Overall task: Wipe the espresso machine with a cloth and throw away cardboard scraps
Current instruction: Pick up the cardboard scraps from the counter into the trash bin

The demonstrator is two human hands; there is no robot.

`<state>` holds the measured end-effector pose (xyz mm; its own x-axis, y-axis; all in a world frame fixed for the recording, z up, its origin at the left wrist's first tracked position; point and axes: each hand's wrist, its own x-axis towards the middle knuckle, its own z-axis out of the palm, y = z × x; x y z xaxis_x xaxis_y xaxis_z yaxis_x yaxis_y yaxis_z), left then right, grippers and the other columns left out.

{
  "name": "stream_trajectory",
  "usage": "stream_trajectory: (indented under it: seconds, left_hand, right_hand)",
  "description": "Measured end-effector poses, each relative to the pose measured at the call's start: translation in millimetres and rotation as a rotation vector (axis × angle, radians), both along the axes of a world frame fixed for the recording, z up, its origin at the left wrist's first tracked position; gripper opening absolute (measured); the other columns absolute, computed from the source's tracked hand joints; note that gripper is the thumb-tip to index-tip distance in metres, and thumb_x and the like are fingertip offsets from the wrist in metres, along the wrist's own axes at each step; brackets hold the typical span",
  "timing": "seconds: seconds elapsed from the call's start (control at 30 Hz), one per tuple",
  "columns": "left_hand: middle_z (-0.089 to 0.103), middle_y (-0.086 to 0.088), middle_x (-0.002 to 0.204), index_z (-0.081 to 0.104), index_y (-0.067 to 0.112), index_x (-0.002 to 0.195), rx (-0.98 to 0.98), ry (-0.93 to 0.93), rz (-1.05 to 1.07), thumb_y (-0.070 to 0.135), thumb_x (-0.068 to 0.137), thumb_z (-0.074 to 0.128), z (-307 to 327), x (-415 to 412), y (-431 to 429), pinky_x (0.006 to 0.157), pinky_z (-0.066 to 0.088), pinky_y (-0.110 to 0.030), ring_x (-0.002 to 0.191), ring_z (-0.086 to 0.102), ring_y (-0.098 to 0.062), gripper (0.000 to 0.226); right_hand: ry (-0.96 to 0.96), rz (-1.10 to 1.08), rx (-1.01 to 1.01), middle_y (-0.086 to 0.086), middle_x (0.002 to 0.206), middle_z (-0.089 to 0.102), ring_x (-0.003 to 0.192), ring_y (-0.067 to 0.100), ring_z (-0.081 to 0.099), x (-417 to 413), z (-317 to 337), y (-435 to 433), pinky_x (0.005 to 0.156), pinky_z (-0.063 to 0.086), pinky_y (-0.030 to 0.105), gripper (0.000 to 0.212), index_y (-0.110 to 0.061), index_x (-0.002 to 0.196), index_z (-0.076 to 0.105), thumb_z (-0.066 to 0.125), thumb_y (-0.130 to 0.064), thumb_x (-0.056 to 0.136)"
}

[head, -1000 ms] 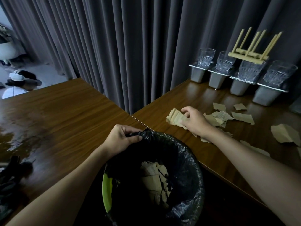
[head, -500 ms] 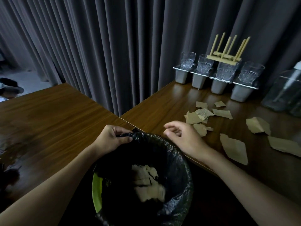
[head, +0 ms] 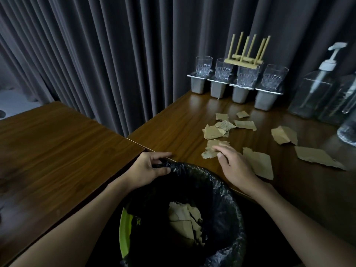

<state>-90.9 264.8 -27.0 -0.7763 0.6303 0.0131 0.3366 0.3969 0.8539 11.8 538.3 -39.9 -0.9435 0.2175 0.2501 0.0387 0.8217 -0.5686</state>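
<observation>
No readable text, labels or numbers.

Dark grey pleated curtain point(head: 115, 54) across the back. Two wood-grain tables, L point(head: 48, 151) & R point(head: 183, 122), meet at a narrow seam. At back of R table: 4 clear glasses point(head: 203, 65) atop grey holders point(head: 218, 89), pale wooden rack point(head: 246, 53) (pegs up) resting on the middle glasses, clear pump bottle point(head: 316, 87) to their right, more clear bottles point(head: 348, 128) at far R edge.

Wooden table point(head: 179, 122) carries cardboard scraps point(head: 212, 132) (torn, scattered), grey holders point(head: 198, 88), bottles point(head: 312, 93).
</observation>
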Motion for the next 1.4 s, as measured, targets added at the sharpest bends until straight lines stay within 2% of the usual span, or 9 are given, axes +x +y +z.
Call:
stream_trajectory:
  seconds: [0.13, 0.27, 0.4, 0.6, 0.77, 0.9, 1.1, 1.2, 1.4]
  left_hand:
    - [0.064, 0.004, 0.127, 0.054, 0.025, 0.141, -0.061, 0.030, -0.017, 0.016, 0.089, 0.072, -10.7, 7.3, 5.6, 0.098, 0.054, -0.031, 0.112, 0.064, -0.011, 0.055]
    - [0.057, 0.010, 0.133, 0.048, 0.022, 0.145, -0.085, 0.056, -0.028, 0.017, 0.092, 0.069, -14.0, 16.6, 14.7, 0.094, 0.045, -0.007, 0.109, 0.057, 0.004, 0.057]
    - [0.056, 0.005, 0.141, 0.044, 0.021, 0.148, -0.112, 0.092, -0.013, 0.022, 0.092, 0.069, -19.4, 21.2, 17.4, 0.109, 0.045, -0.027, 0.126, 0.055, -0.009, 0.061]
    - [0.055, 0.001, 0.143, 0.042, 0.016, 0.150, -0.146, 0.136, -0.027, 0.022, 0.094, 0.067, -16.4, 22.8, 19.6, 0.110, 0.043, -0.026, 0.128, 0.054, -0.008, 0.061]
    - [0.058, 0.003, 0.139, 0.043, 0.018, 0.149, -0.139, 0.124, -0.001, 0.022, 0.093, 0.068, -19.0, 24.6, 19.5, 0.102, 0.043, -0.016, 0.122, 0.055, -0.004, 0.061]
    - [0.060, 0.005, 0.136, 0.042, 0.019, 0.150, -0.152, 0.109, 0.000, 0.022, 0.093, 0.068, -17.8, 26.0, 19.3, 0.095, 0.042, -0.009, 0.117, 0.057, -0.002, 0.062]
    - [0.059, 0.003, 0.135, 0.041, 0.018, 0.151, -0.168, 0.077, -0.008, 0.024, 0.093, 0.068, -14.6, 25.8, 19.4, 0.103, 0.043, -0.021, 0.122, 0.056, -0.008, 0.064]
    - [0.062, 0.001, 0.130, 0.040, 0.015, 0.151, -0.164, 0.053, -0.013, 0.022, 0.093, 0.068, -13.9, 25.1, 20.3, 0.101, 0.048, -0.024, 0.116, 0.060, -0.009, 0.064]
    - [0.055, -0.002, 0.140, 0.035, 0.011, 0.153, -0.160, 0.049, -0.034, 0.022, 0.092, 0.070, -13.1, 32.0, 34.8, 0.094, 0.043, -0.013, 0.122, 0.054, -0.012, 0.072]
  right_hand:
    - [-0.025, -0.006, 0.037, -0.003, 0.148, 0.044, 0.142, 0.013, 0.031, -2.7, -1.9, 0.8, 0.116, 0.027, 0.033, 0.039, -0.018, 0.140, 0.050, 0.042, -0.027, 0.103]
    - [-0.018, -0.019, 0.087, -0.005, 0.144, 0.048, 0.139, 0.014, 0.035, -0.3, -2.7, -1.1, 0.113, 0.030, 0.041, 0.036, -0.021, 0.135, 0.055, 0.043, -0.031, 0.103]
    - [-0.067, -0.100, 0.072, -0.003, 0.153, 0.033, 0.143, 0.018, 0.026, -0.6, -1.2, -1.2, 0.114, 0.025, 0.041, 0.043, -0.023, 0.141, 0.046, 0.044, -0.040, 0.101]
    - [-0.099, -0.164, 0.050, -0.002, 0.138, 0.048, 0.131, 0.021, 0.042, -5.7, 4.0, -2.4, 0.109, 0.034, 0.044, 0.051, -0.025, 0.136, 0.045, 0.059, -0.045, 0.092]
    - [-0.084, -0.192, -0.080, -0.001, 0.135, 0.048, 0.123, 0.020, 0.047, -1.2, 12.0, -6.5, 0.106, 0.039, 0.042, 0.062, -0.022, 0.143, 0.038, 0.068, -0.030, 0.089]
    - [-0.020, -0.178, -0.309, -0.004, 0.116, 0.063, 0.096, 0.008, 0.060, 1.6, 11.4, -4.3, 0.072, 0.049, 0.013, 0.053, -0.020, 0.137, 0.047, 0.068, -0.012, 0.089]
    - [-0.026, 0.106, -0.799, 0.001, 0.107, 0.071, 0.099, 0.011, 0.069, 28.9, 35.2, -11.4, 0.086, 0.055, 0.025, 0.053, -0.021, 0.133, 0.048, 0.067, -0.001, 0.087]
    - [-0.115, 0.170, -0.634, 0.000, 0.109, 0.069, 0.102, 0.013, 0.066, 46.6, 36.7, -8.5, 0.091, 0.054, 0.029, 0.046, -0.024, 0.131, 0.053, 0.068, -0.014, 0.089]
    - [0.023, -0.312, -0.008, -0.003, 0.127, 0.056, 0.121, 0.016, 0.049, 64.8, 15.0, 39.1, 0.105, 0.038, 0.043, 0.025, -0.022, 0.119, 0.062, 0.058, -0.025, 0.095]
